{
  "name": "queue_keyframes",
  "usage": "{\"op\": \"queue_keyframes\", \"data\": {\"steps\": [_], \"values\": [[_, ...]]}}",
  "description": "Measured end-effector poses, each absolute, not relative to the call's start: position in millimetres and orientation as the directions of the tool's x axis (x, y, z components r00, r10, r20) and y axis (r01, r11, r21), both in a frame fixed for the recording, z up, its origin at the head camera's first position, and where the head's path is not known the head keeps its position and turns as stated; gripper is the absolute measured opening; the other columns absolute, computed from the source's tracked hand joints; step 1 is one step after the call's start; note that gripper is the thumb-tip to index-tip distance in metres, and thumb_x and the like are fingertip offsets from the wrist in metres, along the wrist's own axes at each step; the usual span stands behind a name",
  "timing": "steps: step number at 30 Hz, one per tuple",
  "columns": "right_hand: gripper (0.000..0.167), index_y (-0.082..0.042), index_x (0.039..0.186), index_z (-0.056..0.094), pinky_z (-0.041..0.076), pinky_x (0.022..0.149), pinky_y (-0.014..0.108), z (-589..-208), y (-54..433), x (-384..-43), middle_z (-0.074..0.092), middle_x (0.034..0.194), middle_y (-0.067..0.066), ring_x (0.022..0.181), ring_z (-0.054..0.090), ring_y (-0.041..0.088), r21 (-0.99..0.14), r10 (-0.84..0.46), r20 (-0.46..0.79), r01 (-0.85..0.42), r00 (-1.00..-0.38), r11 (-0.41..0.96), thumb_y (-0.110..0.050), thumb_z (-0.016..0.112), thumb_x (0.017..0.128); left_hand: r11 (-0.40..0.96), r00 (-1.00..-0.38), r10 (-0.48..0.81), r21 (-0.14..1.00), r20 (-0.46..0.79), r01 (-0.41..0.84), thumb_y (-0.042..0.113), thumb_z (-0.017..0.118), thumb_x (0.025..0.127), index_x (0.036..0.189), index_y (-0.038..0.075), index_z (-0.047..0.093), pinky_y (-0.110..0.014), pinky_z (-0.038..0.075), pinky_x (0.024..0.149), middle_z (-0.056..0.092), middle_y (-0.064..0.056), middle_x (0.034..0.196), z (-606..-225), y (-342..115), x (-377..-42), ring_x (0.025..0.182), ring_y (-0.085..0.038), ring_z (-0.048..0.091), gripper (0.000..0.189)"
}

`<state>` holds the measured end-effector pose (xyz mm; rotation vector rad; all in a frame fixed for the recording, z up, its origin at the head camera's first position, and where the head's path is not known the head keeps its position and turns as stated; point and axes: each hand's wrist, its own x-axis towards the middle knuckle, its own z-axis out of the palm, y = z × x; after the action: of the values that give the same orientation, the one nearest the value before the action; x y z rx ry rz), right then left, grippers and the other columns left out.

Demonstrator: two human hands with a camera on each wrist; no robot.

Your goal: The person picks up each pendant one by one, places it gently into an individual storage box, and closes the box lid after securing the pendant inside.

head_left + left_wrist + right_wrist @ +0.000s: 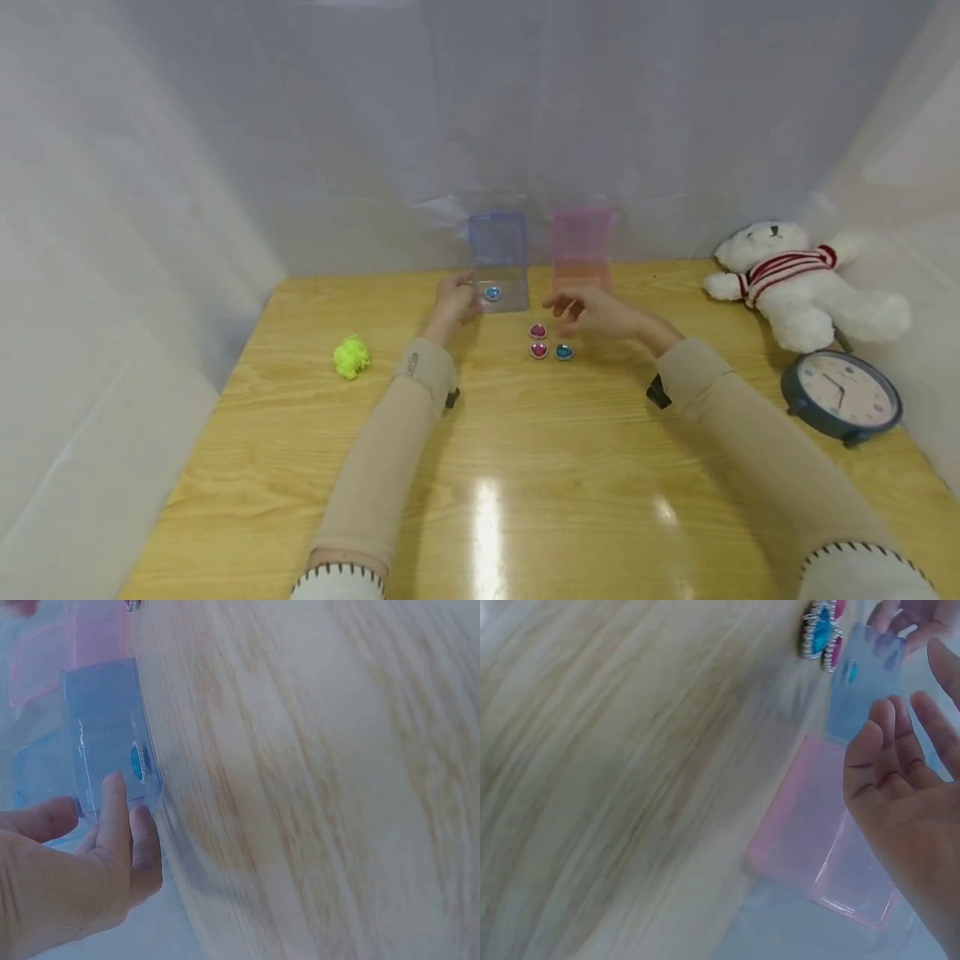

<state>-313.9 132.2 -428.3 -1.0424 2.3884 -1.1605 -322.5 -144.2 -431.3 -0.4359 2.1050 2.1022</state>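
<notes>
A clear blue plastic box point(503, 275) stands with its lid raised at the back of the table; a blue gem point(492, 293) with a silvery rim lies inside. My left hand point(455, 300) holds the box at its left side, thumb and fingers bent against that end in the left wrist view. Over the table right of the box, my right hand point(911, 765) has loosely bent fingers and holds nothing. Near its fingertips on the table are a pink gem point(537, 332), a second pink gem point(538, 351) and a blue gem point(564, 352).
A pink plastic box point(582, 242), lid raised, stands right of the blue one. Bright yellow fluffy ball point(351, 357) lies at left. On the right are a white teddy bear point(810, 292) in a striped sweater and a round clock point(843, 392). A white curtain point(375, 125) hangs behind the table.
</notes>
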Motion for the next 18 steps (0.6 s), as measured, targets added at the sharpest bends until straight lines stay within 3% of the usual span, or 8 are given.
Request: {"op": "queue_keyframes", "data": {"steps": [7, 14, 18], "values": [[0.044, 0.004, 0.131, 0.064, 0.053, 0.085, 0.030, -442, 143, -309, 0.065, 0.106, 0.019, 0.096, 0.059, 0.022, -0.753, -0.728, -0.075, -0.441, -0.681, 0.489, -0.008, 0.080, 0.092, -0.019, -0.947, -0.101, 0.952, -0.306, -0.306, -0.005, 0.045, 0.104, 0.159, 0.001, 0.041, -0.048, 0.051, 0.118, 0.053, -0.027, 0.150, -433, -144, -323, 0.110, -0.030, 0.060, 0.055], [0.040, 0.001, 0.124, 0.064, 0.051, 0.083, 0.030, -447, 142, -302, 0.061, 0.096, 0.009, 0.092, 0.057, 0.020, -0.719, -0.709, -0.166, -0.408, -0.685, 0.563, -0.009, 0.082, 0.090, -0.019, -0.949, -0.076, 0.952, -0.305, -0.305, -0.003, 0.044, 0.106, 0.160, 0.000, 0.038, -0.046, 0.051, 0.119, 0.047, -0.025, 0.158, -434, -147, -322, 0.133, -0.039, 0.055, 0.055], [0.039, -0.002, 0.114, 0.062, 0.048, 0.080, 0.031, -448, 137, -300, 0.060, 0.094, 0.007, 0.088, 0.055, 0.018, -0.636, -0.684, -0.173, -0.451, -0.708, 0.627, -0.021, 0.085, 0.089, -0.008, -0.951, -0.070, 0.953, -0.302, -0.302, -0.004, 0.042, 0.105, 0.161, 0.000, 0.037, -0.046, 0.050, 0.120, 0.046, -0.024, 0.159, -433, -147, -322, 0.125, -0.035, 0.057, 0.057]]}}
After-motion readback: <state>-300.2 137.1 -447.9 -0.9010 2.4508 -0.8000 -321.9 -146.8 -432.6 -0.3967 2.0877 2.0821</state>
